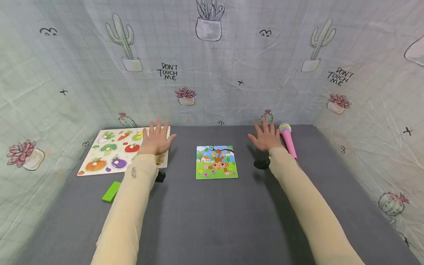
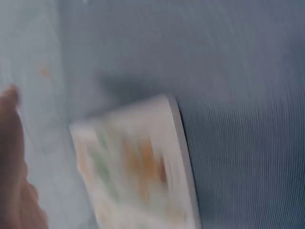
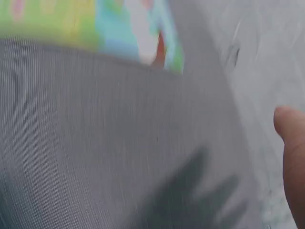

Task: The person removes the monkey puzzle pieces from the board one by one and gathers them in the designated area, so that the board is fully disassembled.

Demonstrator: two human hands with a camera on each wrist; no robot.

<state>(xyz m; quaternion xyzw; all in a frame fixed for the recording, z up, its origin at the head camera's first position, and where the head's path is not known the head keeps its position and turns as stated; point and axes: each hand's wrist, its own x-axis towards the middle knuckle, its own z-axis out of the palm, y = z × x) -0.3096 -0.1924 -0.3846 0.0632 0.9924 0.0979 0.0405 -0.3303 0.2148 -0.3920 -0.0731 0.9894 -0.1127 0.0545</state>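
Note:
My left hand (image 1: pixel 155 141) spreads its fingers above the right part of a vegetable puzzle board (image 1: pixel 109 149), hiding some of its pictures. In the left wrist view the board's corner (image 2: pixel 138 157) is blurred, with part of the hand (image 2: pixel 19 162) at the left edge. My right hand (image 1: pixel 266 139), fingers also spread, hovers just left of a pink toy microphone (image 1: pixel 288 141) and casts a shadow on the table. Between the hands lies a square monkey picture puzzle (image 1: pixel 216 162); its blurred edge (image 3: pixel 128 28) shows in the right wrist view, beside my thumb (image 3: pixel 293 143). Neither hand holds anything.
A green block (image 1: pixel 111 191) lies beside the left forearm, partly covered by the sleeve. The dark grey table (image 1: pixel 212 221) meets a hanging cloth printed with cacti (image 1: pixel 218 66) at the back and on both sides.

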